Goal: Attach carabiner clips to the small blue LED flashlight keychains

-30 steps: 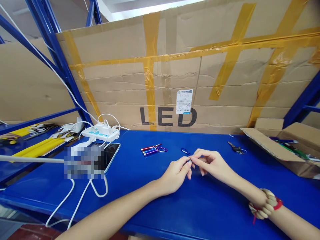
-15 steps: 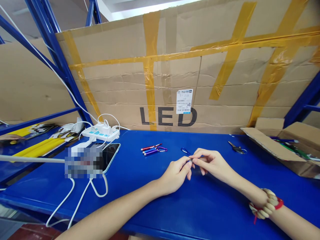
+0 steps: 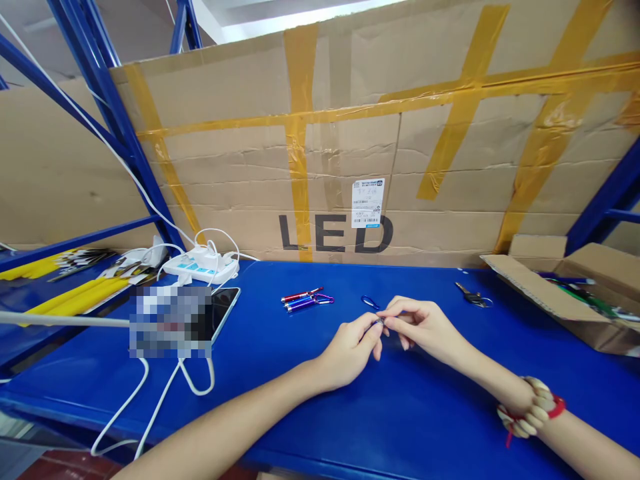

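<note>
Before a taped carton (image 3: 350, 147) printed "LED", the left hand (image 3: 350, 347) and right hand (image 3: 425, 325) meet fingertip to fingertip, both pinched closed on a small metal piece (image 3: 380, 321) just above the blue bench (image 3: 280, 373).

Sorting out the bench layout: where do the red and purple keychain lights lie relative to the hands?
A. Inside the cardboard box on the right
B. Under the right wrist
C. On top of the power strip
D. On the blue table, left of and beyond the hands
D: the keychain lights lie on the blue table, beyond and to the left of the left hand and right hand.
</note>
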`<state>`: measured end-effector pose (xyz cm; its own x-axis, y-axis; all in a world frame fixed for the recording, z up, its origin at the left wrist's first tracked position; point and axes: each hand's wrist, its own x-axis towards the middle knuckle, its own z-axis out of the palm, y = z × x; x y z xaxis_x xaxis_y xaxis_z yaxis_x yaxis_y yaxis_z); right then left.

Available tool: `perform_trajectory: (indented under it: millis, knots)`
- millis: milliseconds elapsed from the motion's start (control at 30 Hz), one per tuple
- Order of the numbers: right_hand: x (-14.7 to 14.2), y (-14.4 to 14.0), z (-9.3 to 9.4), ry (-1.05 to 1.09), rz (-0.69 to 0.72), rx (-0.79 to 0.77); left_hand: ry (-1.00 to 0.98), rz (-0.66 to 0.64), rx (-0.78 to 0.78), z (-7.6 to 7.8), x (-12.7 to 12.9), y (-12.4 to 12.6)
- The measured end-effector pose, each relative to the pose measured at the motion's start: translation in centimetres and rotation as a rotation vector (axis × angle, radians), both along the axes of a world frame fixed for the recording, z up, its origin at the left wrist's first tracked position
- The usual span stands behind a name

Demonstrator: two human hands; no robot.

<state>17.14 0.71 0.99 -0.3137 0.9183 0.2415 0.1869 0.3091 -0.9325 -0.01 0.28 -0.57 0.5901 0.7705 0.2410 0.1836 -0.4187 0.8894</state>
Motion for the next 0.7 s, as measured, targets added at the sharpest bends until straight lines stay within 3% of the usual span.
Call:
perform_trajectory:
  millis: [700]
  knots:
    - [0.28, 0.04, -0.15, 0.015, -0.015, 0.028, 0.033, 0.011, 0.064, 0.55, -0.14, 0.04]
